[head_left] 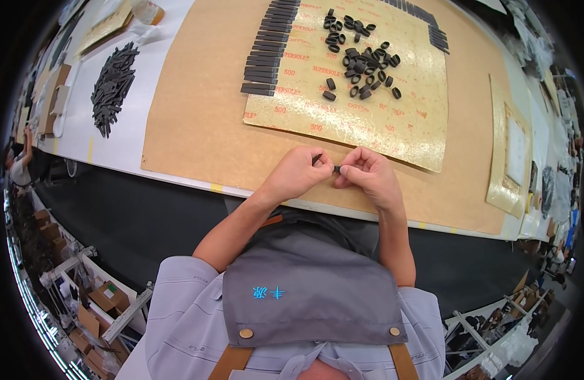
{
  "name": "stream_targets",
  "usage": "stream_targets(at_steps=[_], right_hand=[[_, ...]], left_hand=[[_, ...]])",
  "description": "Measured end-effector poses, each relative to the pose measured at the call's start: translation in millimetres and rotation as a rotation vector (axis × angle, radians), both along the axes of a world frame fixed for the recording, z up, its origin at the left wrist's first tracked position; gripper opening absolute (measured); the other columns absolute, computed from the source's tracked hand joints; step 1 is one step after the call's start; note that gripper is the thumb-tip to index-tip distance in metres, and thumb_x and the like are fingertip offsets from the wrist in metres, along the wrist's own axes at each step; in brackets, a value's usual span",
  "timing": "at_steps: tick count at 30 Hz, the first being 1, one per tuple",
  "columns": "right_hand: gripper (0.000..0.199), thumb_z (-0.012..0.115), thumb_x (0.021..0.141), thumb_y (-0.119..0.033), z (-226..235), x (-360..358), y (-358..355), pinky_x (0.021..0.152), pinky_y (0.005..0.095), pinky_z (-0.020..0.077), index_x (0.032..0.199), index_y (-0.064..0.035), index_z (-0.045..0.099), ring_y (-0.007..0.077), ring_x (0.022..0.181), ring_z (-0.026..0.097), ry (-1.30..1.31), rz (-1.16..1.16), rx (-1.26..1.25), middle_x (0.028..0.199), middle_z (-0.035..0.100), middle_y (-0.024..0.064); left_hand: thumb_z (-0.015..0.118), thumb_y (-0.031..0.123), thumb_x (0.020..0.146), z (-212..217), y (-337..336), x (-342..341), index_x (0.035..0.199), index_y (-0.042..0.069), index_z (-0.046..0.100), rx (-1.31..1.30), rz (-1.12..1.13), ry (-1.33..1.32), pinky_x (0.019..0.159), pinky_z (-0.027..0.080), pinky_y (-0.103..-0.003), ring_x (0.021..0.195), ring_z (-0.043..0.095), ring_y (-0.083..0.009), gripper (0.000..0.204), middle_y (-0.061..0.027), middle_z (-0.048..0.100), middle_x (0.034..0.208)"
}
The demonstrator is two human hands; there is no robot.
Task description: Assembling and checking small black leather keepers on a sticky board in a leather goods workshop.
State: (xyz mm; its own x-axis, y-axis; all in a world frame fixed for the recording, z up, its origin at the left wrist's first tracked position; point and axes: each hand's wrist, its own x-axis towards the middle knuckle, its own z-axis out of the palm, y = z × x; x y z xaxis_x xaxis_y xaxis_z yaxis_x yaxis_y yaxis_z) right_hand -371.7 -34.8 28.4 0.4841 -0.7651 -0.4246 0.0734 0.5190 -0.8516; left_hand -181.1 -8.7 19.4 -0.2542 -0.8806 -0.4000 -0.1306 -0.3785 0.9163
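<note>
Close together above the near part of the brown board, my two hands hold a small black strip [337,169]. My left hand [295,173] is closed, with one dark end of the strip showing between thumb and fingers. The thumb and forefinger of my right hand [371,177] pinch the strip at the gap between the hands. Fingers hide most of it, so its full shape cannot be made out. Just beyond lies a glossy yellowish sheet [292,120], bearing a loose heap of small black loops [364,63]. Flat black strips [260,73] line its left edge.
The brown board [197,126] rests on a white table. A pile of loose black strips [114,85] lies at left. More strips [438,39] line the sheet's far right corner. Another yellowish sheet [501,183] lies at right. A person [19,168] is at the far left.
</note>
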Motion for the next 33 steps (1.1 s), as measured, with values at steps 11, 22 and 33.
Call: stream_targets(at_steps=[11,22,33], right_hand=[[0.010,0.063,0.082,-0.002,0,2,1,0.064,0.0225,0.0520,0.087,0.0004,0.054,0.0117,0.065,0.063,0.020,-0.015,-0.005,0.077,0.060,0.0056],[0.009,0.062,0.082,-0.002,0,4,1,0.063,0.0219,0.0518,0.087,0.0006,0.054,0.0111,0.065,0.062,0.041,-0.008,-0.024,0.077,0.060,0.0056],[0.014,0.057,0.087,-0.014,8,8,2,0.054,0.0201,0.0465,0.086,-0.0001,0.055,0.0054,0.056,0.053,0.193,0.221,-0.083,0.070,0.053,-0.0010]], left_hand=[[0.060,0.014,0.083,1,0,0,0.076,0.002,0.058,-0.012,-0.001,0.001,0.049,0.028,-0.021,0.056,0.034,-0.0012,0.014,0.0085,0.040,0.059],[0.059,0.013,0.083,1,1,0,0.076,0.001,0.058,-0.010,-0.003,-0.005,0.049,0.029,-0.021,0.056,0.034,-0.0014,0.014,0.0084,0.040,0.059],[0.058,0.012,0.084,2,4,2,0.078,0.001,0.058,-0.051,-0.003,0.014,0.049,0.028,-0.021,0.057,0.034,-0.0011,0.013,0.0084,0.039,0.060]])
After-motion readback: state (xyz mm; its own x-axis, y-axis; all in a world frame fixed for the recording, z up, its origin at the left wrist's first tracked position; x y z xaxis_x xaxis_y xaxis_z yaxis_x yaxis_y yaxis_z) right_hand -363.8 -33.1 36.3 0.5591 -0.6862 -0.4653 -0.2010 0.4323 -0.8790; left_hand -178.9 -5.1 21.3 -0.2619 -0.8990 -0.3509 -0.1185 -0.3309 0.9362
